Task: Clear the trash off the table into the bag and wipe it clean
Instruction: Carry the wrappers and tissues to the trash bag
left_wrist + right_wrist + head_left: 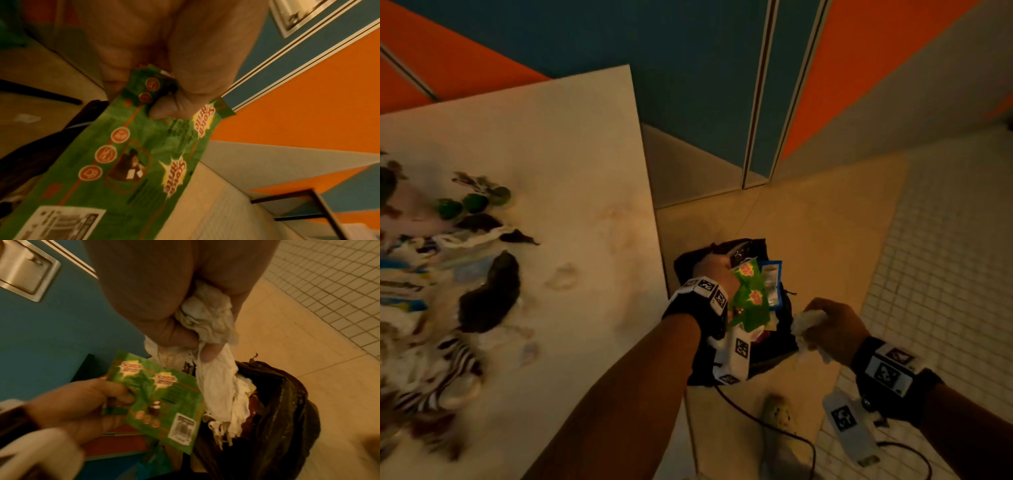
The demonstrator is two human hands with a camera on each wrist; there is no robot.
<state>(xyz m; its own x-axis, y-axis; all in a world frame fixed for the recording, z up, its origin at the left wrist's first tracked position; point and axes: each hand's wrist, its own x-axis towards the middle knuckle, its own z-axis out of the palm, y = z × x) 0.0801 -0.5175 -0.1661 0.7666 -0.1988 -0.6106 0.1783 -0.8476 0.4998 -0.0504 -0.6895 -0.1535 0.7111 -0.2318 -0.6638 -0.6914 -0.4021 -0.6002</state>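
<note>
A black trash bag (774, 346) (273, 415) stands open on the floor beside the table. Above its mouth my left hand (717, 274) (164, 91) (92, 400) pinches a green wrapper (750, 298) (131, 162) (164, 400); a blue-and-white packet (772, 284) sits right behind it. My right hand (832, 329) (185, 331) grips crumpled white tissue (806, 325) (213, 369), whose loose end hangs into the bag. The pale table (571, 171) still carries a heap of trash (448, 274) along its left side, with dark peels, green caps and wrappers.
Stains and ring marks (565, 277) show on the table's bare part. A black cable (774, 425) runs over the floor tiles near my foot (779, 428). Blue and orange cabinet doors (722, 68) stand behind the bag.
</note>
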